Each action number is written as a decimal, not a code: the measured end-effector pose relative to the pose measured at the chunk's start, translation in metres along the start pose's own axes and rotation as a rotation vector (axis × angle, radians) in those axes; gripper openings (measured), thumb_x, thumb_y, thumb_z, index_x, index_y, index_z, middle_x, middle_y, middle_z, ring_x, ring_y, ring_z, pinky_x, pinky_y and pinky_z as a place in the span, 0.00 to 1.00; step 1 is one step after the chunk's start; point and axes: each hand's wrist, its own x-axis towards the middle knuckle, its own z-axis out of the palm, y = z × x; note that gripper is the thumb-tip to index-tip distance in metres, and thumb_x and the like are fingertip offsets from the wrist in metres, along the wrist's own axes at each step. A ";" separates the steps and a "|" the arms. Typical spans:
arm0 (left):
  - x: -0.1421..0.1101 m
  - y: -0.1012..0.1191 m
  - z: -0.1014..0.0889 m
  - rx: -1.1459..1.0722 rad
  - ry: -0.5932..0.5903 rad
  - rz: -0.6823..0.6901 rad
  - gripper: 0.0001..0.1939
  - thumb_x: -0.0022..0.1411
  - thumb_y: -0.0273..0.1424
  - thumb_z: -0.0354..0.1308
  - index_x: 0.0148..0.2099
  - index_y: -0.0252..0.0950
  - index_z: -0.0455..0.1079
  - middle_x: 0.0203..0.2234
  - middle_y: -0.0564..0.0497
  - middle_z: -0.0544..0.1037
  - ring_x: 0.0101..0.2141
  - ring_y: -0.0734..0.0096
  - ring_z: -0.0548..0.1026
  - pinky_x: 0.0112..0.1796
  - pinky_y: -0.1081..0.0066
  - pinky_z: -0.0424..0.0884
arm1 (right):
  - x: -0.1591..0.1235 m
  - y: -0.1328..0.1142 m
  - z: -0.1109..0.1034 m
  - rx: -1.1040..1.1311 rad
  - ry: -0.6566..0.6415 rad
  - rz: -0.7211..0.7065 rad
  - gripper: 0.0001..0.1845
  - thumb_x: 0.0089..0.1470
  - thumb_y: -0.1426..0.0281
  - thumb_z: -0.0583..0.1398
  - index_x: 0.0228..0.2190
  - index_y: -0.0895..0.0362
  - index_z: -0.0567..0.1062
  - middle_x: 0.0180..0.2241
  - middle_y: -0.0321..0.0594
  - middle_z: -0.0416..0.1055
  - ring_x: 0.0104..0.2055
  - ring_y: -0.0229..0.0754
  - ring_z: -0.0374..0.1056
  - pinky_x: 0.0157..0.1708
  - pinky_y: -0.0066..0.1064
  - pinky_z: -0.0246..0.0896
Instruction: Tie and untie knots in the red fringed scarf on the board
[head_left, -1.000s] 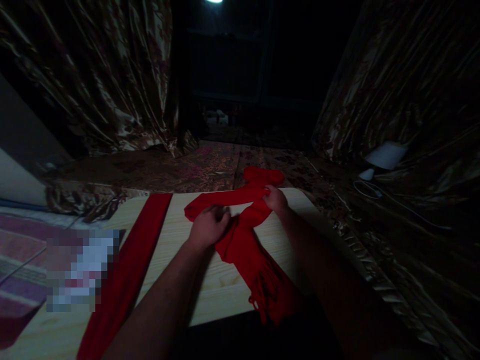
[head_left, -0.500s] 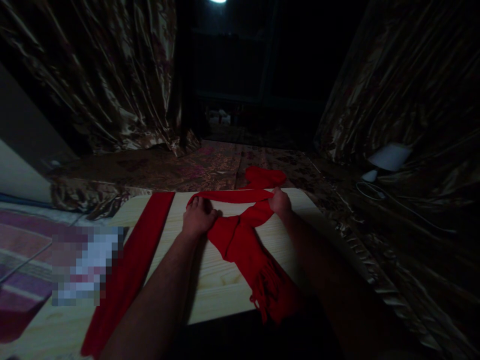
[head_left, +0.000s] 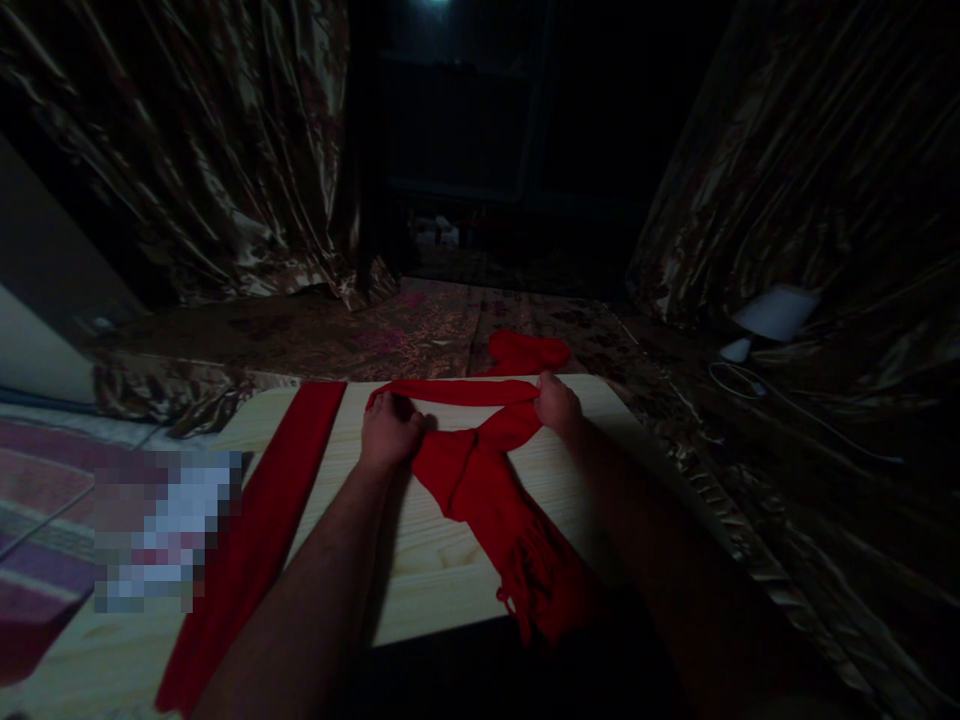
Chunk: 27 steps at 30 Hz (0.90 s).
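A red scarf point(head_left: 480, 490) with a fringed end lies across the pale wooden table point(head_left: 431, 575), its fringe toward me. My left hand point(head_left: 390, 430) is closed on the scarf at the left end of a stretched band. At the other end of that band, my right hand point(head_left: 559, 402) grips the fabric near the table's far right corner. The band runs nearly straight between both hands, and a loop of the scarf hangs below the right one. Another long red strip of cloth point(head_left: 259, 530) lies flat along the left side of the table.
A bunched red cloth point(head_left: 529, 350) rests beyond the far edge on a patterned cover point(head_left: 360, 325). A white lamp point(head_left: 776, 312) with a cord is at the right. Striped fabric point(head_left: 45, 480) and a blurred-out item point(head_left: 169, 530) are at the left. Patterned curtains point(head_left: 225, 150) hang behind.
My left hand has shifted slightly left and its fingers have curled more around the scarf. The right hand keeps its grip, and the view has moved a little.
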 end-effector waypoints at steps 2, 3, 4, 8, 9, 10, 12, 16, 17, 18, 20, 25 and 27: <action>-0.002 0.001 -0.003 0.000 0.005 0.033 0.19 0.58 0.37 0.56 0.49 0.32 0.71 0.47 0.38 0.77 0.51 0.51 0.73 0.55 0.57 0.67 | 0.001 -0.001 -0.001 0.013 -0.008 0.036 0.17 0.59 0.75 0.54 0.51 0.57 0.68 0.47 0.51 0.74 0.47 0.50 0.73 0.44 0.36 0.65; -0.005 0.002 -0.006 -0.007 0.008 0.046 0.17 0.59 0.36 0.55 0.47 0.33 0.73 0.46 0.39 0.78 0.50 0.52 0.74 0.54 0.58 0.68 | 0.001 -0.002 -0.003 0.019 -0.015 0.046 0.18 0.58 0.74 0.54 0.51 0.58 0.68 0.47 0.52 0.74 0.47 0.50 0.73 0.44 0.36 0.65; -0.007 0.004 -0.009 -0.020 0.017 0.054 0.15 0.60 0.37 0.54 0.45 0.34 0.74 0.44 0.40 0.79 0.49 0.53 0.75 0.53 0.59 0.68 | -0.001 -0.005 -0.004 0.017 -0.012 0.049 0.19 0.57 0.74 0.55 0.51 0.58 0.69 0.48 0.53 0.73 0.47 0.51 0.72 0.44 0.36 0.65; -0.025 0.020 -0.022 -0.089 0.062 0.057 0.18 0.65 0.39 0.50 0.42 0.35 0.78 0.38 0.42 0.81 0.41 0.56 0.78 0.45 0.62 0.73 | -0.022 -0.026 -0.015 -0.031 0.103 -0.078 0.24 0.54 0.73 0.58 0.54 0.60 0.70 0.53 0.55 0.69 0.55 0.55 0.65 0.54 0.41 0.60; -0.030 0.025 -0.025 -0.112 0.038 0.088 0.18 0.65 0.40 0.50 0.42 0.35 0.78 0.38 0.42 0.82 0.40 0.57 0.79 0.44 0.62 0.73 | -0.030 -0.033 -0.017 -0.029 0.121 -0.143 0.23 0.56 0.72 0.57 0.53 0.60 0.71 0.53 0.54 0.70 0.56 0.55 0.64 0.56 0.41 0.58; -0.035 0.031 -0.027 -0.144 -0.010 0.143 0.19 0.65 0.40 0.51 0.43 0.35 0.79 0.39 0.43 0.82 0.40 0.58 0.79 0.43 0.63 0.74 | -0.039 -0.039 -0.018 -0.019 0.121 -0.209 0.20 0.58 0.72 0.55 0.51 0.59 0.73 0.52 0.53 0.71 0.56 0.53 0.64 0.57 0.40 0.57; -0.045 0.041 -0.028 -0.205 -0.135 0.309 0.20 0.66 0.41 0.50 0.49 0.38 0.78 0.45 0.46 0.82 0.44 0.61 0.79 0.47 0.65 0.73 | -0.056 -0.048 -0.018 0.000 0.095 -0.311 0.18 0.62 0.68 0.52 0.49 0.58 0.76 0.52 0.51 0.72 0.55 0.52 0.64 0.58 0.40 0.55; -0.056 0.048 -0.019 -0.139 -0.352 0.576 0.30 0.67 0.49 0.49 0.64 0.40 0.68 0.60 0.46 0.72 0.60 0.59 0.70 0.60 0.61 0.63 | -0.075 -0.046 -0.004 -0.026 -0.017 -0.379 0.29 0.65 0.55 0.50 0.61 0.56 0.69 0.64 0.51 0.63 0.65 0.55 0.55 0.63 0.48 0.48; -0.057 0.047 -0.015 -0.090 -0.391 0.595 0.33 0.67 0.51 0.49 0.66 0.39 0.66 0.63 0.45 0.69 0.62 0.57 0.66 0.62 0.58 0.60 | -0.077 -0.043 0.001 -0.034 -0.065 -0.381 0.32 0.66 0.53 0.49 0.64 0.55 0.64 0.67 0.50 0.57 0.68 0.56 0.51 0.64 0.50 0.45; -0.058 0.046 -0.012 -0.043 -0.423 0.602 0.35 0.67 0.52 0.47 0.68 0.39 0.63 0.64 0.45 0.67 0.64 0.55 0.63 0.64 0.55 0.57 | -0.077 -0.040 0.006 -0.039 -0.109 -0.379 0.33 0.66 0.53 0.48 0.67 0.54 0.60 0.69 0.48 0.52 0.70 0.55 0.47 0.65 0.52 0.42; -0.058 0.044 -0.006 0.028 -0.457 0.591 0.36 0.67 0.54 0.45 0.70 0.42 0.59 0.67 0.46 0.62 0.66 0.53 0.59 0.64 0.50 0.53 | -0.076 -0.035 0.015 -0.041 -0.153 -0.369 0.34 0.68 0.53 0.46 0.69 0.52 0.54 0.71 0.46 0.45 0.72 0.53 0.42 0.67 0.53 0.36; -0.060 0.046 0.004 0.046 -0.411 0.581 0.36 0.67 0.54 0.46 0.71 0.43 0.57 0.67 0.46 0.62 0.66 0.52 0.59 0.64 0.49 0.52 | -0.076 -0.033 0.019 -0.026 -0.117 -0.356 0.33 0.68 0.53 0.45 0.69 0.51 0.54 0.72 0.44 0.45 0.73 0.51 0.40 0.68 0.50 0.33; -0.059 0.048 0.003 -0.023 -0.328 0.549 0.34 0.68 0.51 0.46 0.69 0.39 0.60 0.65 0.44 0.66 0.64 0.55 0.62 0.64 0.54 0.56 | -0.077 -0.034 0.018 -0.014 -0.094 -0.367 0.33 0.68 0.53 0.44 0.68 0.52 0.56 0.71 0.45 0.46 0.72 0.50 0.42 0.68 0.50 0.34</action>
